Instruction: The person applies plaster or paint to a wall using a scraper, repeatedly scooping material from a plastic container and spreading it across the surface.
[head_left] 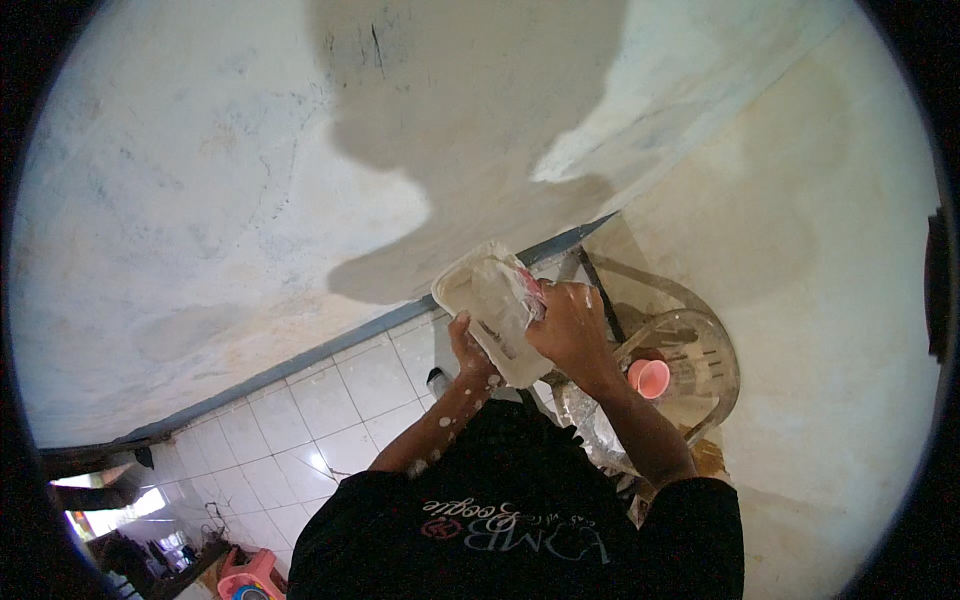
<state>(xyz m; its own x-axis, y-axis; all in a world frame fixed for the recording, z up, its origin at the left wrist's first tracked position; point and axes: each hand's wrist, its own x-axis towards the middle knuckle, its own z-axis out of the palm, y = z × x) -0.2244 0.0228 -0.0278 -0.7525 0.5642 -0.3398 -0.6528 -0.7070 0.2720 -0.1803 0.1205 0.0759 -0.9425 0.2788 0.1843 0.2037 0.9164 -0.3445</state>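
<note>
A white rectangular plastic tub [455, 285], smeared inside with pale paste, is tilted in front of my chest. My left hand [470, 350] grips its near left side, with the thumb over the rim and pale splashes along the wrist and forearm. In my right hand [573, 325], closed at the tub's right side, is a red-handled scraper [530, 288] coated with white paste. Its working end is hard to make out against the paste, and my right fingers are partly hidden.
A patchy pale wall [230, 200] rises ahead, and another wall [820, 300] stands at the right. Beside my right arm is a worn plastic chair [725, 345] with a pink cup [652, 380]. White floor tiles [320, 400] lie at left, with a pink stool [250, 570] at lower left.
</note>
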